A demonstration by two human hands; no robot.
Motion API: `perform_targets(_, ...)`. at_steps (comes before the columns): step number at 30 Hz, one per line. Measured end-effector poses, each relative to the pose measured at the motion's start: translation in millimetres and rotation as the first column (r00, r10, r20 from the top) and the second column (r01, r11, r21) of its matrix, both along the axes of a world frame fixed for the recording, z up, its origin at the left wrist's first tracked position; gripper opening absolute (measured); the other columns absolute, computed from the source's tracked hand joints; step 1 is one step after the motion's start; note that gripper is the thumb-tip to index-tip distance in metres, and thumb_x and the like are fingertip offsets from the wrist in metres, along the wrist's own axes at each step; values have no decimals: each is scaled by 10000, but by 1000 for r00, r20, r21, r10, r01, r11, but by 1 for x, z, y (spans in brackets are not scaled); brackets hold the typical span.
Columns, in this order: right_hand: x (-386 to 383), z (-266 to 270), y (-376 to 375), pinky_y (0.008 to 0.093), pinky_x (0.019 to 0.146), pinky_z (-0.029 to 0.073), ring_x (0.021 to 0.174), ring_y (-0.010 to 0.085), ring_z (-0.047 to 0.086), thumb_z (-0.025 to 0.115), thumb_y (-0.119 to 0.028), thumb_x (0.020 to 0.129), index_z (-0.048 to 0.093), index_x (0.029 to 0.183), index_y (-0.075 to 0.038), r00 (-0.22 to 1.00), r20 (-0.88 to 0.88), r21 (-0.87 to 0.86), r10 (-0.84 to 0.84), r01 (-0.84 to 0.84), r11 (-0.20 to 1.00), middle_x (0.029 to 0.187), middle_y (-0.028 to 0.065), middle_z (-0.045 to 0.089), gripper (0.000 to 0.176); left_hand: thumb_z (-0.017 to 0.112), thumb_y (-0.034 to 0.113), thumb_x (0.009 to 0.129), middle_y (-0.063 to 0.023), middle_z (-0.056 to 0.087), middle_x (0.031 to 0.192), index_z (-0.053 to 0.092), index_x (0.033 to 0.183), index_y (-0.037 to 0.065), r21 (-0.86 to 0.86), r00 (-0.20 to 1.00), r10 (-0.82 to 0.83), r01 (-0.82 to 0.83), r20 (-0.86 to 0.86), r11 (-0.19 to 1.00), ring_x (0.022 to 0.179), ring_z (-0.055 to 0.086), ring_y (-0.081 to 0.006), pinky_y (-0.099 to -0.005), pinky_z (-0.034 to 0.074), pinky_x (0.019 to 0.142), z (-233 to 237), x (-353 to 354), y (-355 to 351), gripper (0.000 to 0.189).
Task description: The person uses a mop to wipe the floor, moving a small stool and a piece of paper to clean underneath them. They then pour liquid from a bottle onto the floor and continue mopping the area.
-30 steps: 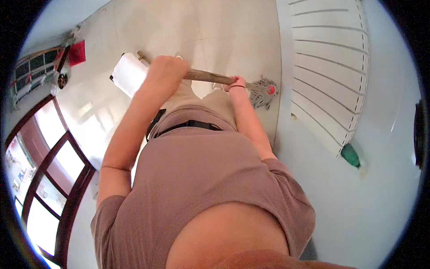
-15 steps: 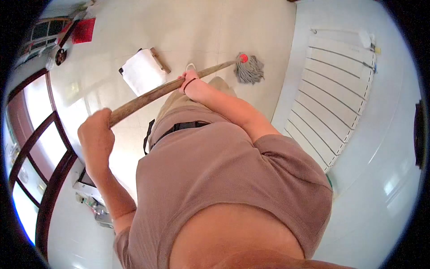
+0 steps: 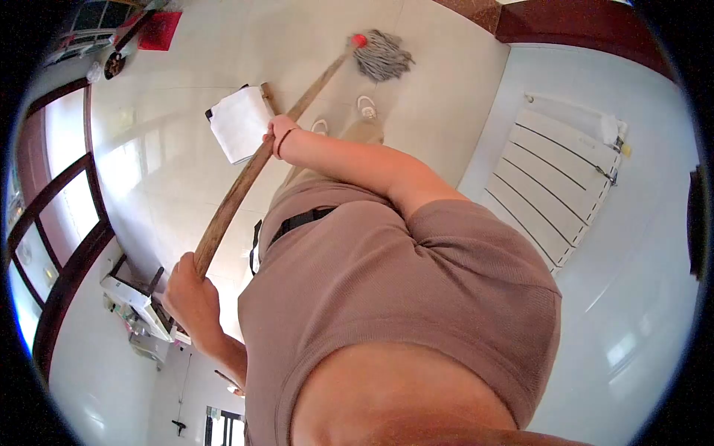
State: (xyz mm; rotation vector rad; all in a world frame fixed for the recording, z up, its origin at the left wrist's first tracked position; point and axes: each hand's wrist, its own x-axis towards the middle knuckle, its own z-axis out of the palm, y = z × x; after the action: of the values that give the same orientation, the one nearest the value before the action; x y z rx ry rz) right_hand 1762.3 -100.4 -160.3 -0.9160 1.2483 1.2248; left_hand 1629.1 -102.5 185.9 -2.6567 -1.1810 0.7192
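Note:
A mop with a long wooden handle (image 3: 239,192) runs diagonally across the view in front of my body. Its grey string mop head (image 3: 384,58), joined by a red socket (image 3: 359,41), lies spread on the tiled floor ahead of my shoes. Low on the left, my left hand (image 3: 193,299) is closed round the upper end of the handle. My right hand (image 3: 281,135), with a dark band at the wrist, grips the handle farther down, near its middle.
A white-topped stool (image 3: 239,126) stands on the floor just beyond the handle. A white radiator (image 3: 550,178) lines the right wall. Dark-framed glass doors (image 3: 56,245) are at the left, and a red object (image 3: 158,31) is at the far left. A dark doorway threshold (image 3: 580,33) shows at top right.
The mop head has moved forward and a little left across the floor. Both hands still hold the handle, which is now steeper; my left hand is lower in view. The view has shifted slightly.

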Motion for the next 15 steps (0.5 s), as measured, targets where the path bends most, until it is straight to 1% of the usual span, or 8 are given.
perform_targets(1, 5, 0, 0, 341, 435, 429, 515, 244, 458, 456, -26, 654, 393, 813, -14, 1000, -2, -1, 4, -4, 1000, 649, 102, 413, 172, 486, -4, 626, -113, 546, 700, 511, 806, 68, -1, 1000, 4, -4, -2, 1000, 662, 535, -310, -417, 402, 568, -5, 2, -6, 196)
perform_targets(4, 33, -9, -8, 350, 438, 431, 492, 248, 448, 499, -38, 651, 403, 745, -12, 984, -39, 269, -174, 177, 947, 622, 110, 425, 137, 508, 21, 607, -113, 556, 685, 526, 819, 90, 24, 999, 22, -23, 31, 999, 635, 544, -309, -408, 411, 540, -27, 13, -13, 224)
perform_targets(5, 49, -18, -16, 350, 438, 431, 492, 248, 448, 499, -38, 651, 403, 745, -12, 984, -41, 263, -176, 180, 948, 622, 110, 425, 137, 508, 21, 607, -113, 556, 685, 526, 819, 90, 19, 999, 20, -21, 27, 1000, 635, 544, -309, -408, 411, 540, -35, 25, -15, 224)
perform_targets(7, 82, -23, -31, 335, 506, 422, 510, 229, 459, 476, -30, 641, 383, 558, -60, 974, 76, 216, -214, 194, 957, 535, 84, 407, 128, 506, 20, 615, -107, 558, 676, 528, 817, 95, -87, 996, -45, 52, 81, 995, 636, 549, -304, -407, 414, 537, -57, 45, -12, 216)
perform_targets(10, 136, -29, -68, 347, 531, 427, 538, 244, 476, 467, -64, 671, 402, 577, -48, 964, 110, 254, -241, 207, 945, 544, 105, 441, 116, 502, 35, 641, -105, 544, 650, 502, 799, 91, -80, 973, -193, 204, 125, 976, 618, 545, -307, -418, 412, 529, -73, 95, -15, 167)
perform_targets(12, 167, -73, -88, 359, 557, 428, 558, 260, 486, 464, -100, 696, 430, 585, -39, 927, 215, 308, -307, 234, 922, 553, 124, 473, 131, 497, 33, 650, -95, 534, 644, 485, 778, 87, -87, 950, -283, 296, 135, 951, 606, 543, -300, -414, 416, 525, -80, 134, -25, 139)
perform_targets(13, 186, -73, -101, 361, 565, 429, 563, 263, 487, 468, -101, 699, 433, 590, -40, 908, 215, 342, -359, 274, 899, 554, 125, 474, 130, 519, 40, 664, -100, 537, 658, 508, 835, 101, -92, 926, -340, 358, 163, 929, 613, 545, -298, -404, 412, 506, -90, 147, -24, 182)
perform_targets(15, 231, -73, -134, 365, 571, 429, 566, 265, 487, 470, -104, 709, 434, 596, -46, 883, 243, 375, -401, 296, 878, 553, 121, 473, 132, 504, 35, 670, -90, 540, 668, 507, 827, 85, -88, 868, -444, 471, 222, 878, 623, 555, -272, -386, 422, 512, -98, 187, -38, 166)
